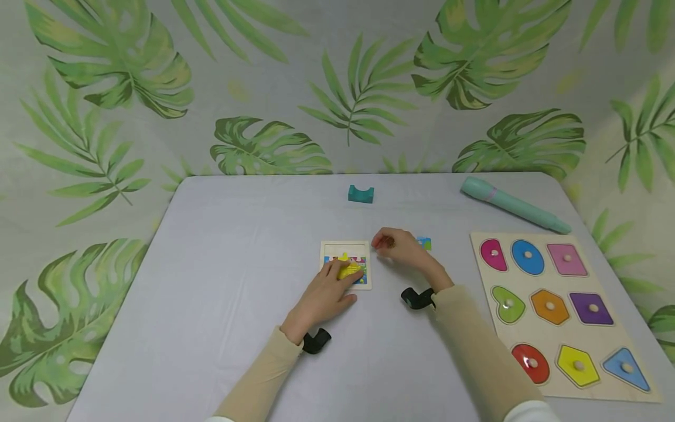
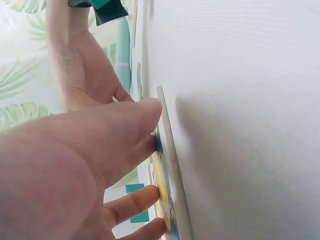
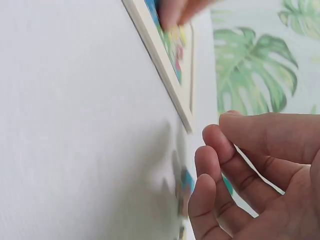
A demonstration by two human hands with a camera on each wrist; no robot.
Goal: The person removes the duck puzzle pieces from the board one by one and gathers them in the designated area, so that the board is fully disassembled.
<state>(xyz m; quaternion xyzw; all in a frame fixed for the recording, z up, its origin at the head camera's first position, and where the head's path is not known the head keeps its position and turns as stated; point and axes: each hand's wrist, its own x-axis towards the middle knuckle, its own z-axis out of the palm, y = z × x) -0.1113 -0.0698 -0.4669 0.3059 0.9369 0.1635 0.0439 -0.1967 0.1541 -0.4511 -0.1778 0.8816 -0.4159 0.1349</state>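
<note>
A small jigsaw puzzle in a pale wooden frame (image 1: 345, 247) lies on the white table. Across its lower part are joined pieces with a yellow figure (image 1: 349, 268); the upper part of the frame shows bare wood. My left hand (image 1: 328, 291) rests on these pieces, its fingertips (image 2: 150, 195) pressing them from above. Beyond the frame's upper right corner hovers my right hand (image 1: 403, 249), fingers loosely bent and thumb against the index fingertip, with nothing visible between them. Below those fingers lies a loose piece (image 3: 187, 192), partly hidden. Another blue-green piece (image 1: 424, 242) is beside the right hand.
On the right lies a wooden shape board (image 1: 519, 280) with several knobbed coloured shapes. Behind it sits a long mint-green stick (image 1: 514, 204) with a tapered end. A teal notched block (image 1: 361, 194) stands near the table's back edge. Leaf-patterned cloth (image 1: 369, 76) hangs behind.
</note>
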